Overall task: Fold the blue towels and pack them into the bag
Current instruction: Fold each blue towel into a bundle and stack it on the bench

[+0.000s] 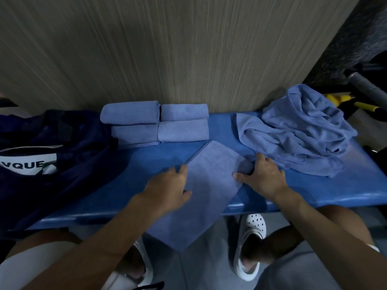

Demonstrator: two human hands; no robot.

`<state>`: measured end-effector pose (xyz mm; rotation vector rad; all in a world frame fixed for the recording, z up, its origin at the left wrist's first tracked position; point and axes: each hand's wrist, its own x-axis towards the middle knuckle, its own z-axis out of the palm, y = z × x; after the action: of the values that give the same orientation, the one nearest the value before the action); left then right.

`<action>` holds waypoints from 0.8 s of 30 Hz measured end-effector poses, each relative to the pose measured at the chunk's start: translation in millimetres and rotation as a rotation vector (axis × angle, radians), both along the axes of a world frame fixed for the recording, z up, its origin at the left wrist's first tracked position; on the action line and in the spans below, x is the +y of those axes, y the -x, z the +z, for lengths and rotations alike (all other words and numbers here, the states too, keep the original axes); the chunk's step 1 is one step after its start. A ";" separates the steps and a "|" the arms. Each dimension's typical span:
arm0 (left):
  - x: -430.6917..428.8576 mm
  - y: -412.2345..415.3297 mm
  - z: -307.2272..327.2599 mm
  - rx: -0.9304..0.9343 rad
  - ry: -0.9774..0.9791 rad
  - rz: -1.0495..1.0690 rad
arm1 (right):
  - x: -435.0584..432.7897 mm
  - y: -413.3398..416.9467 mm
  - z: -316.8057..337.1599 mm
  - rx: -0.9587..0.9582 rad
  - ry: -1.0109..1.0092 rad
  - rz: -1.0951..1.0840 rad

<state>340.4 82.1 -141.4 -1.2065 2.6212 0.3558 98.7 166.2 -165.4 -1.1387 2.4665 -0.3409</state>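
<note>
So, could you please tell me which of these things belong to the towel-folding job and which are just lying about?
Part of the job: half-folded towel, pressed by left hand, gripped by right hand; folded towels; unfolded towel pile; dark bag; blue bench.
Just lying about: yellow-handled item; grey pipe; white clogs, worn.

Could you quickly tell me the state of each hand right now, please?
Left hand: open, resting flat on the half-folded towel.
Right hand: gripping that towel's right edge.
</note>
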 end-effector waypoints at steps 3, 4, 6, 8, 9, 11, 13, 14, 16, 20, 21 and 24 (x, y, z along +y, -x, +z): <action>0.6 -1.7 4.4 -0.039 -0.062 0.010 | -9.1 4.9 -1.5 -0.086 0.028 0.018; -2.1 -0.3 4.0 -0.014 -0.066 0.043 | -10.2 5.8 -1.8 -0.103 0.049 0.032; -8.0 3.5 -0.5 0.077 -0.018 0.094 | -11.3 6.3 -1.9 -0.113 0.091 0.063; -13.4 8.3 -14.5 0.179 0.053 0.141 | -12.6 6.6 -3.8 -0.126 0.108 0.076; -16.2 11.6 -23.1 0.233 0.078 0.164 | -14.0 7.5 -5.2 -0.134 0.111 0.083; -22.0 18.8 -34.4 0.329 0.070 0.226 | -17.3 9.4 -7.1 -0.153 0.124 0.105; -29.5 26.5 -40.1 0.393 0.049 0.269 | -21.0 11.3 -5.7 -0.160 0.127 0.133; -33.2 29.8 -41.8 0.411 0.043 0.280 | -22.4 11.6 -4.4 -0.158 0.119 0.143; -38.9 36.1 -42.9 0.441 0.025 0.302 | -24.1 12.6 -3.2 -0.155 0.102 0.151; -47.0 40.1 -38.8 0.495 -0.090 0.349 | -26.0 13.3 -7.6 -0.200 0.123 0.158; -48.8 39.3 -35.5 0.525 -0.147 0.355 | -27.1 12.6 -9.5 -0.240 0.147 0.155; -56.0 35.7 -24.2 0.635 -0.352 0.388 | -33.0 8.4 -9.0 -0.330 0.250 0.101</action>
<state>304.6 26.2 -165.6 -1.6678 2.5864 1.4114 90.3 133.2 -174.4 -1.1901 2.1125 -0.7595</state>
